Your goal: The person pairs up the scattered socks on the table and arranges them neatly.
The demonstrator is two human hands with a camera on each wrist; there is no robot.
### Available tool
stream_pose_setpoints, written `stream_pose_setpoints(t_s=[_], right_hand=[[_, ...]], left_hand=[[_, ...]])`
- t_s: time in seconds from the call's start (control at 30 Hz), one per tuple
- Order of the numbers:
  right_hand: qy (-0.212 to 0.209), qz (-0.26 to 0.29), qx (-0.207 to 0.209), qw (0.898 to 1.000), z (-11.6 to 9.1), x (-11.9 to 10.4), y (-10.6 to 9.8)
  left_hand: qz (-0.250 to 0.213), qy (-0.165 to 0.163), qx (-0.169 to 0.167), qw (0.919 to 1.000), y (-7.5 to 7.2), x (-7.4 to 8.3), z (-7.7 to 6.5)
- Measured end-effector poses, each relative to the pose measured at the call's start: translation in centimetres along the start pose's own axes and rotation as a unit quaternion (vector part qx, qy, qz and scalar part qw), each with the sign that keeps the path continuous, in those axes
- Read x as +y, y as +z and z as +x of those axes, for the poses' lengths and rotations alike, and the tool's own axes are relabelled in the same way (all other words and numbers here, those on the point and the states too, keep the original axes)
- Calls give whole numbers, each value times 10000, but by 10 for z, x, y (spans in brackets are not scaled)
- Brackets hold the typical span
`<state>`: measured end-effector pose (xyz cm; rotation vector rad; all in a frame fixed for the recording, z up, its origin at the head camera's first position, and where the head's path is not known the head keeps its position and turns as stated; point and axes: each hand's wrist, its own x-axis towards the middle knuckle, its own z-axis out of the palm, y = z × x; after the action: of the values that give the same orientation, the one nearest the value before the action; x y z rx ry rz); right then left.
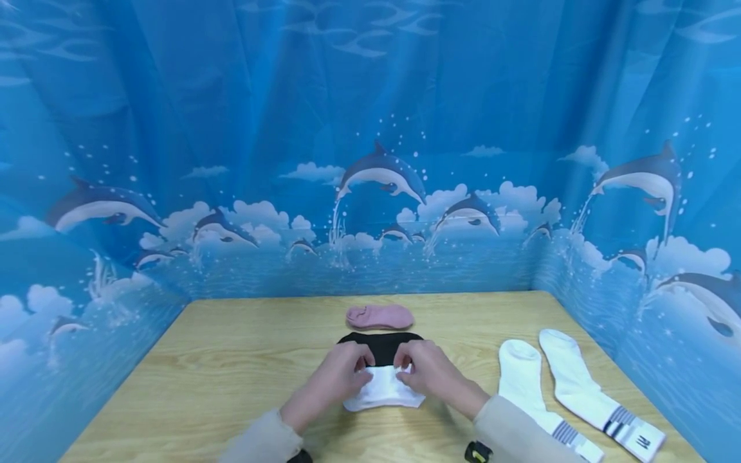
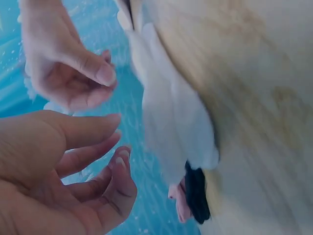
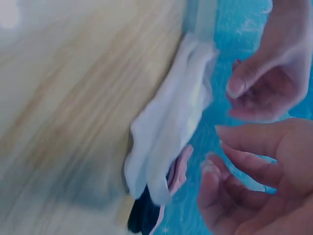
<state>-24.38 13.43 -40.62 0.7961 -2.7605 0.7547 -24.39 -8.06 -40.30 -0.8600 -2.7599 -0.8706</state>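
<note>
A folded white sock [image 1: 384,393] lies on the table in front of me, with a black sock [image 1: 386,347] directly behind it. My left hand [image 1: 343,372] hovers over the left side of the white sock; my right hand [image 1: 427,370] is over its right side. In the left wrist view, the left hand [image 2: 73,171] has loosely bent fingers, apart from the white sock [image 2: 171,103]. Likewise, the right wrist view shows the right hand [image 3: 259,176] with a gap between thumb and fingers, holding nothing. The hands partly cover the black sock in the head view.
Beyond the black sock sits a folded pink sock [image 1: 382,316]. Two long white socks with dark stripes, one [image 1: 521,379] nearer and another [image 1: 579,379] farther right, lie flat on the wooden table [image 1: 243,360]. A blue dolphin-print curtain [image 1: 278,161] surrounds the table.
</note>
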Motion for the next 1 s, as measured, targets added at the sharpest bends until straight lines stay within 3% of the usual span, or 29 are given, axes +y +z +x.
stream_pose_setpoints(t_s=[0.13,0.33,0.57,0.8,1.0], right_hand=[[-288,-265,-497,9980,3,-1,9],[-195,-390,-917,9948,-1,0,15],[-275,-238,-901,9953,-8,11,12],[165,89,-1109,9937,-12,23,8],[65,-58,-1232,9923,-12,23,3]], left_hand=[[405,12,-223,9989,9,2,1],[722,-81,-412,9965,17,-2,-2],[663,-304,-575,9957,18,-6,-3],[516,-369,-660,9958,19,-11,-5],[412,-496,-745,9951,17,-10,-5]])
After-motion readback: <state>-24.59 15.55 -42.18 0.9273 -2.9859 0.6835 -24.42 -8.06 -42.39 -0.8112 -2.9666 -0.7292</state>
